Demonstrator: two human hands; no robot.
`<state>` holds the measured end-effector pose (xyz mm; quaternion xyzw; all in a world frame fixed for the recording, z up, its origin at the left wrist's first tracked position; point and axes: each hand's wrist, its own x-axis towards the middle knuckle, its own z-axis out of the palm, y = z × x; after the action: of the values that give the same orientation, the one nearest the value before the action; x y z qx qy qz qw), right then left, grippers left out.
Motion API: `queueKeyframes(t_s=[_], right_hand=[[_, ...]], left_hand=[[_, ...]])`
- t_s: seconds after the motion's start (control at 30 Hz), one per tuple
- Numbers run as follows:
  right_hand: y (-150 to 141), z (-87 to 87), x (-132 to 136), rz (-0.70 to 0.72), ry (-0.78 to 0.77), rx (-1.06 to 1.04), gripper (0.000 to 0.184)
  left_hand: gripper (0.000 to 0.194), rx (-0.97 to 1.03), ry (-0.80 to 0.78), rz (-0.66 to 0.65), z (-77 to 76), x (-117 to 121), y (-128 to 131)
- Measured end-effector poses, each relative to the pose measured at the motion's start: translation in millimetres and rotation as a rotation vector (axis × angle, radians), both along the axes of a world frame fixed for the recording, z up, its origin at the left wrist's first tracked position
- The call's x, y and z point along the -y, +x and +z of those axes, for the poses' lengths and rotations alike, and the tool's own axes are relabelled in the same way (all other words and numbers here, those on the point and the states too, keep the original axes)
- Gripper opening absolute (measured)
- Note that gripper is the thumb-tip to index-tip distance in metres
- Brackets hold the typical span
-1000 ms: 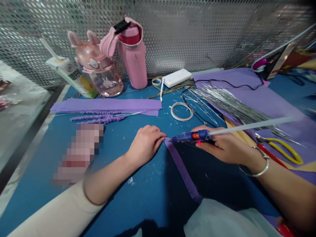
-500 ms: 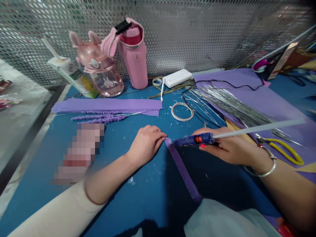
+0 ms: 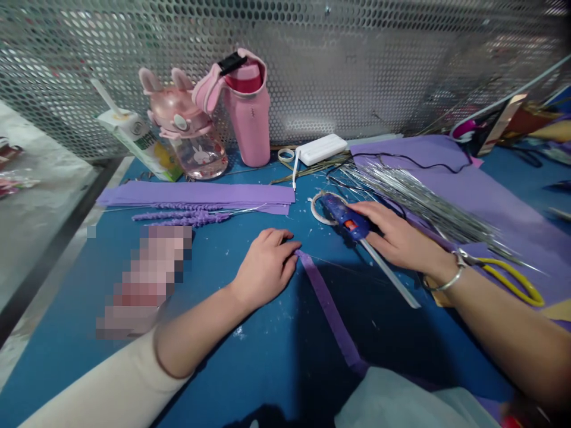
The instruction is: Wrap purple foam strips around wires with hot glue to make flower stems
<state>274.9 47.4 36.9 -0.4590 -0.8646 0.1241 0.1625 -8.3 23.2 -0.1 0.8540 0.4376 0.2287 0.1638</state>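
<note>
From the pale grey cloth (image 3: 388,399), a long, flat purple strip (image 3: 329,306) runs away over the blue tabletop (image 3: 243,374), which spreads on both sides. At the strip's far end, the left hand (image 3: 268,266) rests palm down, fingertips touching; whether they pinch, I cannot tell. Right of the strip, the right hand (image 3: 395,238) clasps a blue glue gun (image 3: 344,215). Beyond the strip, a perforated metal wall (image 3: 330,77) bounds the tabletop.

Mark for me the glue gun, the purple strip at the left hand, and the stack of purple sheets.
Glue gun (image 3: 342,214): head view, on its blue body.
Purple strip (image 3: 329,308): head view, midway along it.
Purple stack (image 3: 196,193): head view, on the top sheet.
</note>
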Motion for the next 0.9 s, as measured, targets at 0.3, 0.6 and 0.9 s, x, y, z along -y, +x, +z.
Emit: queueKeyframes(t_s=[0.3,0.6,0.9], right_hand=[[-16,-1.0,-32,0.028,0.144,0.258,0.057],[-79,39.0,38,0.086,-0.133,0.014,0.026],[-82,24.5,37,0.074,-0.2,-0.058,0.018]], left_hand=[[0.022,0.33,-0.175,0.098,9.2,7,0],[0.022,0.929,-0.735,0.317,29.4,22,8],[0.025,1.212,-1.032,0.278,20.6,27,12]])
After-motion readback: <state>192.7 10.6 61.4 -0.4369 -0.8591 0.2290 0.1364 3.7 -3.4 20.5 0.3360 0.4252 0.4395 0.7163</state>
